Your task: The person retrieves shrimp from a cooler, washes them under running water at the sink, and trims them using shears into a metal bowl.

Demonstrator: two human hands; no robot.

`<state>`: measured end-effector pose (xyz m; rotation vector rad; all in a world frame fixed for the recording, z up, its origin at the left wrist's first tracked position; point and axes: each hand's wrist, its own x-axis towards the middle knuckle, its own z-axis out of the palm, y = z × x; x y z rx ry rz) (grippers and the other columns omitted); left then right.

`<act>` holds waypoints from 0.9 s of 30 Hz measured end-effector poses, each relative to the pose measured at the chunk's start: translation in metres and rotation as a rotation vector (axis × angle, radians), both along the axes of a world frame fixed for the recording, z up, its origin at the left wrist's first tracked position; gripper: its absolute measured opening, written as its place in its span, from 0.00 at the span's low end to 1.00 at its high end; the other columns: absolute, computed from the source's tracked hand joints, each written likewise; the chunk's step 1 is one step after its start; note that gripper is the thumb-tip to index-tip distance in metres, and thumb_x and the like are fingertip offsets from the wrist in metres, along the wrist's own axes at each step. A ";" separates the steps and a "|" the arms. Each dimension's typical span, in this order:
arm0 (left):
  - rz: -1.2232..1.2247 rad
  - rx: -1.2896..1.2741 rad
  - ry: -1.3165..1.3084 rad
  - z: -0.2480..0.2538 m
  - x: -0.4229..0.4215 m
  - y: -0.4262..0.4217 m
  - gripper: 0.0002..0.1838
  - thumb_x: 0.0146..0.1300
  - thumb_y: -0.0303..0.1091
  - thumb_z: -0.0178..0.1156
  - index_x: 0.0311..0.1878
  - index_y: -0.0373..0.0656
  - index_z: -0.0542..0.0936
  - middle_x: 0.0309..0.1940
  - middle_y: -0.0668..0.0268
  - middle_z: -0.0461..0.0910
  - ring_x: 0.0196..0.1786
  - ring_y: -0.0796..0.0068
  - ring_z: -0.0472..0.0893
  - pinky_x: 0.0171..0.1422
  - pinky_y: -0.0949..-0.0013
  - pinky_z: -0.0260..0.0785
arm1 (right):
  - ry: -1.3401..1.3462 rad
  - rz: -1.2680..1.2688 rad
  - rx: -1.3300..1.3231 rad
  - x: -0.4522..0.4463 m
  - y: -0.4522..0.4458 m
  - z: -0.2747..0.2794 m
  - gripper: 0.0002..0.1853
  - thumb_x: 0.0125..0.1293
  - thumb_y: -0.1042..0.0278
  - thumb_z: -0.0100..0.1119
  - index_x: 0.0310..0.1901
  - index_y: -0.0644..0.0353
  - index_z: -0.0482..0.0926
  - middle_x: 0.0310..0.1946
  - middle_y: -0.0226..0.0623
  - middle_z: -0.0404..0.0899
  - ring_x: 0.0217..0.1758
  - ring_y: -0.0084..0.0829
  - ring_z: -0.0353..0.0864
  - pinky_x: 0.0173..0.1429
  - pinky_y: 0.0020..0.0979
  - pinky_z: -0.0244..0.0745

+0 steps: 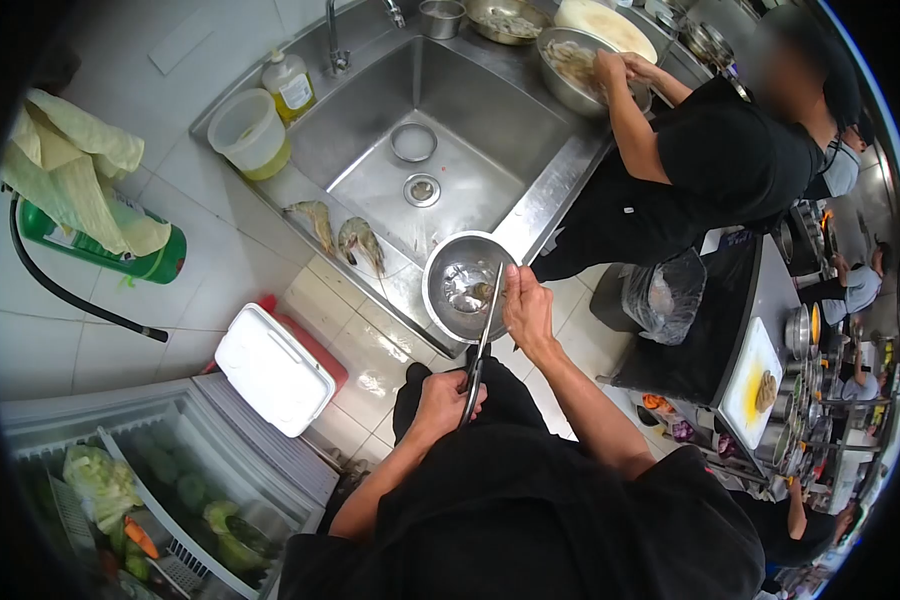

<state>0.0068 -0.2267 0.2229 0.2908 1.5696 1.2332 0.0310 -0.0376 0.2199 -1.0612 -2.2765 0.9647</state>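
My left hand (447, 402) is closed around the black handle of what looks like a knife (489, 318), and its narrow metal blade points up across a metal bowl (436, 290). At the bowl's right side, my right hand (530, 312) has its fingers closed at the rim, close to the blade's tip. A small brownish piece (482, 291) lies inside the bowl; I cannot make out its kind. The bowl is over the near corner of the steel sink (420, 95). Two raw shrimp, one (360, 243) larger-looking and another (315, 222), rest on the sink's left ledge.
A plastic tub (247, 130) and a soap bottle (290, 85) stand at the sink's left corner. On the right, a co-worker (740, 140) handles food in a large bowl (570, 75). An open fridge drawer (185, 480) and white-lidded cooler (273, 370) are at left.
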 end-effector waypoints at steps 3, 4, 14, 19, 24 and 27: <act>-0.019 -0.011 -0.018 0.001 -0.003 0.000 0.10 0.56 0.32 0.62 0.25 0.35 0.79 0.17 0.67 0.78 0.20 0.84 0.76 0.26 0.78 0.71 | 0.000 -0.012 -0.020 -0.001 -0.001 0.010 0.22 0.73 0.53 0.42 0.27 0.65 0.67 0.13 0.49 0.66 0.14 0.39 0.65 0.23 0.39 0.63; -0.017 -0.009 -0.022 -0.001 -0.003 -0.001 0.10 0.56 0.32 0.62 0.25 0.35 0.79 0.17 0.67 0.78 0.20 0.84 0.76 0.26 0.78 0.71 | 0.017 -0.024 -0.021 -0.001 0.000 0.011 0.22 0.73 0.54 0.42 0.27 0.64 0.67 0.13 0.48 0.66 0.15 0.38 0.64 0.23 0.38 0.63; 0.097 0.226 -0.152 -0.016 -0.022 -0.041 0.12 0.55 0.28 0.59 0.42 0.31 0.77 0.24 0.67 0.77 0.27 0.80 0.77 0.34 0.76 0.70 | -0.368 0.226 0.145 -0.027 0.002 -0.001 0.15 0.67 0.57 0.49 0.34 0.63 0.74 0.29 0.50 0.78 0.36 0.54 0.78 0.39 0.51 0.72; 0.276 0.192 -0.060 -0.009 -0.026 -0.082 0.13 0.52 0.25 0.57 0.42 0.29 0.76 0.24 0.65 0.77 0.28 0.78 0.77 0.34 0.76 0.68 | -0.263 0.371 0.328 -0.059 -0.007 0.012 0.06 0.56 0.70 0.56 0.35 0.61 0.77 0.37 0.43 0.78 0.44 0.47 0.76 0.44 0.45 0.74; 0.451 0.141 0.001 -0.008 -0.020 -0.120 0.13 0.51 0.24 0.56 0.41 0.28 0.77 0.24 0.63 0.78 0.27 0.76 0.77 0.32 0.73 0.69 | -0.063 1.077 0.625 -0.177 0.007 0.004 0.20 0.49 0.81 0.54 0.46 0.51 0.76 0.52 0.36 0.71 0.56 0.40 0.69 0.53 0.37 0.71; 0.529 0.095 0.041 -0.003 -0.013 -0.134 0.14 0.51 0.24 0.57 0.41 0.28 0.77 0.24 0.62 0.78 0.27 0.76 0.77 0.33 0.74 0.69 | -0.112 1.414 0.840 -0.230 0.011 -0.028 0.21 0.52 0.79 0.54 0.48 0.48 0.75 0.59 0.36 0.65 0.59 0.39 0.66 0.56 0.35 0.69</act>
